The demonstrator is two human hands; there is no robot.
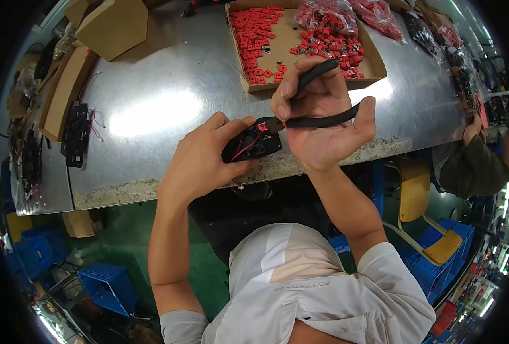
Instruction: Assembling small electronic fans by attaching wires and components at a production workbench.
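Close to the front edge of the metal table, my left hand (pixel 200 155) grips a small black fan (pixel 251 148) with red and black wires. Thumb and fingers pinch it from its left side. A small red plastic part (pixel 262 126) sits at the fan's top edge. My right hand (pixel 326 123), palm upward, holds pliers (pixel 323 121) with black handles, which are spread apart. Their jaws meet the fan's corner beside the red part; I cannot tell whether they clamp it.
Behind my hands lies a shallow cardboard tray (pixel 375 77) with many red plastic parts and a plastic bag (pixel 326 17). Black fans (pixel 75 135) lie at the left by a long cardboard box (pixel 65 94). At the right a co-worker's sleeve (pixel 477 169) and a yellow chair (pixel 415 192) show.
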